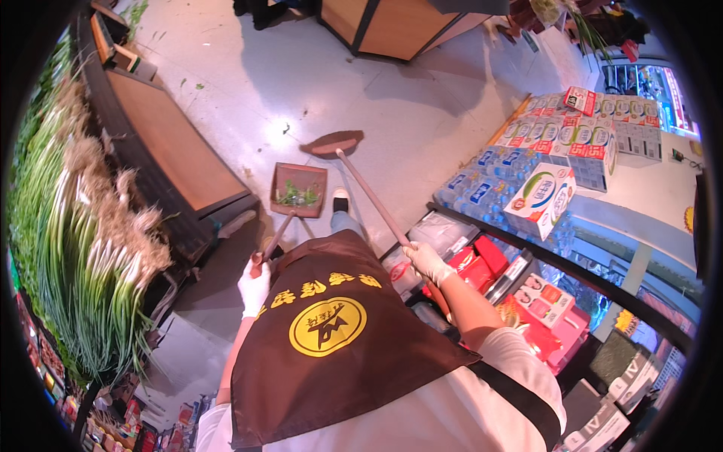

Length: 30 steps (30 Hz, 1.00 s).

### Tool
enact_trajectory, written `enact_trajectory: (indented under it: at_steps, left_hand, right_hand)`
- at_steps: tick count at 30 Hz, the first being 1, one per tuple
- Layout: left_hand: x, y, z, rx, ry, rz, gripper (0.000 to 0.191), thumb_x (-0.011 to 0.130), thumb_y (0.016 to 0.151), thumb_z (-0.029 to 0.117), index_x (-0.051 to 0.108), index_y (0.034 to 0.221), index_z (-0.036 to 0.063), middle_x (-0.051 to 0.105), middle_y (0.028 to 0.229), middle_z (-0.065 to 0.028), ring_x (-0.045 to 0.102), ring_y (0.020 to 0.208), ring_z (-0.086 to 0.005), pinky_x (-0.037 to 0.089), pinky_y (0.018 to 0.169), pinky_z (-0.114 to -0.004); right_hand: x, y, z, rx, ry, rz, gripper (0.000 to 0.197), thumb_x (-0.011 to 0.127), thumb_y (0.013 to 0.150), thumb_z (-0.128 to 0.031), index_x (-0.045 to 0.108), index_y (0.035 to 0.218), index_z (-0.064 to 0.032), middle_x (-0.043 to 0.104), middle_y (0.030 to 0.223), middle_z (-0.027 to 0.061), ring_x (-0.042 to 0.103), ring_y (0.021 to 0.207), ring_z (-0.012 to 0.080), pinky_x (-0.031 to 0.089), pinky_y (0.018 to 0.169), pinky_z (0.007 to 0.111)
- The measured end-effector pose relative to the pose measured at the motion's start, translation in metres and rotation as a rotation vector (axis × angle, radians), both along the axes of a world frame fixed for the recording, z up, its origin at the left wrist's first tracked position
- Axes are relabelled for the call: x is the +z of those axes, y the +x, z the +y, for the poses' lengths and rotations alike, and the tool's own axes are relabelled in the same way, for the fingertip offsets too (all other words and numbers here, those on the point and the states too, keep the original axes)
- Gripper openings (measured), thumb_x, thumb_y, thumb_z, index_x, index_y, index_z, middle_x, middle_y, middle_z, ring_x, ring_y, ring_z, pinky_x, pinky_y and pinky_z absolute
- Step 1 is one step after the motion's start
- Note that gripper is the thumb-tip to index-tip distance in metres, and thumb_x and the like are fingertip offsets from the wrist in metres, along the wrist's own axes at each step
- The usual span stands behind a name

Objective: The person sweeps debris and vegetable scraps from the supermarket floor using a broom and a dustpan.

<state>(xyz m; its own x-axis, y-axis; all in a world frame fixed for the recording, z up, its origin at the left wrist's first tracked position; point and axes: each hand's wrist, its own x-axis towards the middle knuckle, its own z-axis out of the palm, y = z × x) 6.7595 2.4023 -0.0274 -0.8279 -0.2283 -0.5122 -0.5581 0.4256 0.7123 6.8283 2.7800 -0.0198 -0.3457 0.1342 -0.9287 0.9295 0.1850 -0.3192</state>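
Note:
A white glove covers my left hand (256,287), which is closed around the upper handle of a long-handled dustpan (281,233). Green leafy scraps (297,195) lie in the pan, which rests on the floor ahead of my feet. My right hand (427,263), gloved too, grips the stick of a broom (373,198). The broom's brown head (333,144) is on the floor, ahead and to the right of the dustpan, apart from it. A brown apron with yellow print hangs over my front.
Scallions (85,226) are heaped on a dark-edged display stand (175,141) at the left. Cartons (540,199) and packs of bottled water (486,175) stand at the right, beside shelves of boxed goods. Leaf bits (199,86) dot the floor. A wooden stand (395,34) and a person's dark shoes are farther ahead.

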Motion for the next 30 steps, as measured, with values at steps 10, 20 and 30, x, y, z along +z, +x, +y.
enact_trajectory:
  at_steps: [10,20,30]
  left_hand:
    - [0.016,-0.008,0.029,-0.138,-0.271,-0.125,0.036,0.062,0.072,0.019,0.057,0.105,0.0048,0.063,0.086,-0.0121,0.061,0.084,-0.0191,0.045,0.076,-0.027]
    - [0.014,-0.056,0.037,-0.621,-0.453,-0.076,0.036,0.06,0.07,0.023,0.057,0.105,0.0132,0.059,0.077,-0.0179,0.058,0.075,-0.032,0.048,0.067,-0.036]
    - [0.009,-0.051,0.04,-0.436,-0.335,-0.076,0.036,0.063,0.071,0.014,0.057,0.105,0.0057,0.063,0.087,-0.0129,0.061,0.084,-0.0184,0.046,0.074,-0.027]
  right_hand:
    - [0.001,0.025,0.101,-0.79,-0.113,-0.064,0.023,0.048,0.084,-0.028,0.052,0.081,-0.0053,0.041,0.047,-0.0012,0.036,0.031,0.0109,0.031,0.028,0.025]
    - [-0.028,-0.042,0.081,-0.434,-0.289,-0.2,0.008,0.051,0.073,-0.007,0.048,0.067,-0.0042,0.041,0.045,0.0012,0.039,0.035,0.0134,0.032,0.033,0.024]
    - [0.071,0.022,0.085,-0.654,-0.353,-0.09,0.008,0.055,0.077,-0.01,0.051,0.08,-0.0038,0.037,0.046,-0.0032,0.03,0.032,0.0069,0.024,0.029,0.021]
